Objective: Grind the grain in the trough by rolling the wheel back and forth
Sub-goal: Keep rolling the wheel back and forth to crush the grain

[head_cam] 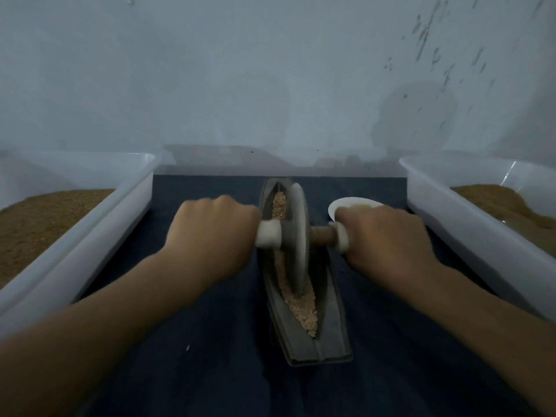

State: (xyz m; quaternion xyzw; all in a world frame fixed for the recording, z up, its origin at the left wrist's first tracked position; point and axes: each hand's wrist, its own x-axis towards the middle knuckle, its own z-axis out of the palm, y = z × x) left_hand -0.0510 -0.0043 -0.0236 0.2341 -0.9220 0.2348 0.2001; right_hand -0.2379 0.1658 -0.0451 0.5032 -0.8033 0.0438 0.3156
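A person's view looked down over both forearms at a grinding tool on a table covered with a dark blue cloth (195, 371). A narrow, boat-shaped dark trough (331, 338) lay in the middle, running away from the viewer toward a pale wall (270, 85). A grey stone wheel (296, 236) stood upright on its edge in the far half of the trough, with pale crushed grain (304, 311) lying along the groove both beyond and nearer than the wheel. A wooden axle (323, 234) passed through the wheel's centre and stuck out to each side. The left hand (213, 233) was curled around the axle's left end, and the right hand (385, 239) was curled around its right end, knuckles up. A small white dish (346, 203) sat just behind the right hand, partly hidden by it. A large white plastic tray (90, 251) stood at the left edge and another white tray (481, 236) at the right, each holding a heap of brownish granular material.
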